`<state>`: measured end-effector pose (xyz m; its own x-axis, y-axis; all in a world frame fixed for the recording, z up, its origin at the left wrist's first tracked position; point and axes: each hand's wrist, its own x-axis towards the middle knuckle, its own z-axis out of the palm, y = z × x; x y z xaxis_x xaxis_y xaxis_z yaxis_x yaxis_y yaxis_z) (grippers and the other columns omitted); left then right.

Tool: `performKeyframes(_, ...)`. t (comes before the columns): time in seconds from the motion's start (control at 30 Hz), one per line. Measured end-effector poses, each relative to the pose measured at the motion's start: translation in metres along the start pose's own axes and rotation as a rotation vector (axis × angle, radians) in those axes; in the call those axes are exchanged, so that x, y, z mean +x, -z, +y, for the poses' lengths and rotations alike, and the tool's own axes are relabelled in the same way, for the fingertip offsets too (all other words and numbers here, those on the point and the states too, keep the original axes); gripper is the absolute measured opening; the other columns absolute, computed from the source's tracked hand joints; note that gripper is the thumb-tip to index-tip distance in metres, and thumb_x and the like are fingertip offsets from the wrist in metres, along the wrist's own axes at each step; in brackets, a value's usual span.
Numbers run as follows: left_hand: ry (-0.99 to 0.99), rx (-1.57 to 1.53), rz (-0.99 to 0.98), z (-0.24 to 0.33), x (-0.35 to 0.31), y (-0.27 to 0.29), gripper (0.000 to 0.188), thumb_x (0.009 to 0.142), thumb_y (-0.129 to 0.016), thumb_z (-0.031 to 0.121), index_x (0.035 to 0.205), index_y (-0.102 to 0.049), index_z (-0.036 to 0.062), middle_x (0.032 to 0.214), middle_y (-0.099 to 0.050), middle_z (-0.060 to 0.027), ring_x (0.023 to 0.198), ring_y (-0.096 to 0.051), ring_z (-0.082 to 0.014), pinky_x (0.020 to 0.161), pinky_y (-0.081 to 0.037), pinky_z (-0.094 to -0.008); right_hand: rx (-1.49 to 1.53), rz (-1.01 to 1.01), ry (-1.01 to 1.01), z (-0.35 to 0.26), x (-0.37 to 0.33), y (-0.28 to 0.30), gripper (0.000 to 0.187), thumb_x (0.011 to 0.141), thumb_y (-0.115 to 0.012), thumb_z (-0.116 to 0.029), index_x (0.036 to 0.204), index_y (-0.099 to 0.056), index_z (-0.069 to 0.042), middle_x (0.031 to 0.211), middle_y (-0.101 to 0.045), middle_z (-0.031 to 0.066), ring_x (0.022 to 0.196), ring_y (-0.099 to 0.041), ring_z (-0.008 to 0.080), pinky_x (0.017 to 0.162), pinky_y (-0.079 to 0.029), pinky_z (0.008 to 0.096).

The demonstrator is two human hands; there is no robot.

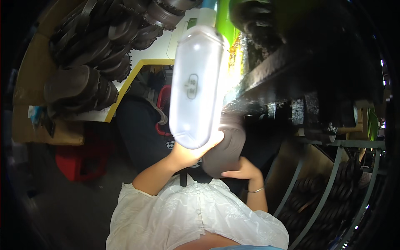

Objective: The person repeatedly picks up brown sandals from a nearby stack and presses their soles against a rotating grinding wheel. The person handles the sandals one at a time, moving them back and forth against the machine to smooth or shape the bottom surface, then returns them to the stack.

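A dark brown shoe sole (pixel 227 150) is held in front of my lap between both hands. My left hand (pixel 189 154) grips its left side, the thumb on the sole and the other fingers hidden behind the lamp. At the sole's near right edge, my right hand (pixel 246 170) is closed on it, with a finger lying over the surface. A bright oblong white lamp (pixel 196 87) hangs above and covers part of the view. Piled at the far left are several similar brown soles (pixel 71 85) with ragged edges.
The pile lies on a white table with a yellow edge (pixel 129 83). A red plastic stool (pixel 79 160) stands below it. Dark machinery (pixel 300 79) fills the far right. A grey metal rack (pixel 327 189) with stacked soles is at my right. A red basket (pixel 163 102) shows behind the lamp.
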<state>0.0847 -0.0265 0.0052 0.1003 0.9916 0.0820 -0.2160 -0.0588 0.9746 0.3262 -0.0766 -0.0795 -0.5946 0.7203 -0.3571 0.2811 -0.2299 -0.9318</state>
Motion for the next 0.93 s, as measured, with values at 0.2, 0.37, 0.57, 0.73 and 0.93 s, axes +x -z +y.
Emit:
performKeyframes(0.2,0.021,-0.068,-0.043,0.0,-0.006,-0.004,0.035,0.079,-0.064,0.018,0.105,-0.052,-0.0023,0.097,-0.058,-0.0086,0.09,-0.054,-0.0142,0.08,-0.043,-0.0284,0.134,0.62,0.26,-0.015,-0.068,0.112,0.042,0.053,-0.079,-0.012,0.087,-0.06,0.003,0.078,-0.06,0.0046,0.075,-0.057,0.013,0.068,-0.045,0.0244)
performKeyframes(0.37,-0.023,-0.066,0.045,-0.002,-0.007,-0.008,0.017,0.076,-0.064,0.003,0.092,-0.059,-0.002,0.082,-0.063,-0.0043,0.075,-0.059,-0.0116,0.071,-0.046,-0.0247,0.384,0.984,0.715,-0.073,-0.03,0.12,0.047,0.078,-0.058,-0.023,0.113,-0.045,0.005,0.097,-0.056,0.0134,0.088,-0.057,0.0241,0.08,-0.046,0.035)
performKeyframes(0.57,-0.011,-0.072,0.108,-0.01,-0.022,0.012,0.036,0.079,-0.063,0.008,0.11,-0.049,-0.0044,0.095,-0.061,-0.0076,0.085,-0.057,-0.011,0.076,-0.045,-0.0254,0.757,1.057,0.763,-0.098,0.002,0.1,0.042,0.077,-0.059,-0.019,0.11,-0.051,0.005,0.1,-0.059,0.0158,0.092,-0.058,0.0268,0.086,-0.044,0.0361)
performKeyframes(0.73,-0.05,-0.043,0.188,-0.002,-0.026,0.031,0.04,0.081,-0.063,0.014,0.111,-0.047,-0.0064,0.099,-0.058,-0.0085,0.089,-0.054,-0.0109,0.08,-0.043,-0.0255,0.731,0.838,0.879,-0.063,0.012,0.087,0.043,0.085,-0.044,-0.02,0.118,-0.045,0.008,0.12,-0.05,0.0163,0.108,-0.05,0.0282,0.096,-0.039,0.0393)
performKeyframes(0.93,-0.005,0.026,0.182,-0.001,-0.033,0.044,0.041,0.08,-0.064,0.017,0.11,-0.048,-0.0064,0.097,-0.058,-0.0086,0.088,-0.054,-0.0111,0.079,-0.043,-0.0252,1.002,0.917,0.87,-0.075,0.038,0.055,0.037,0.081,-0.039,-0.018,0.104,-0.054,0.006,0.096,-0.06,0.0178,0.09,-0.057,0.0321,0.085,-0.045,0.0419)
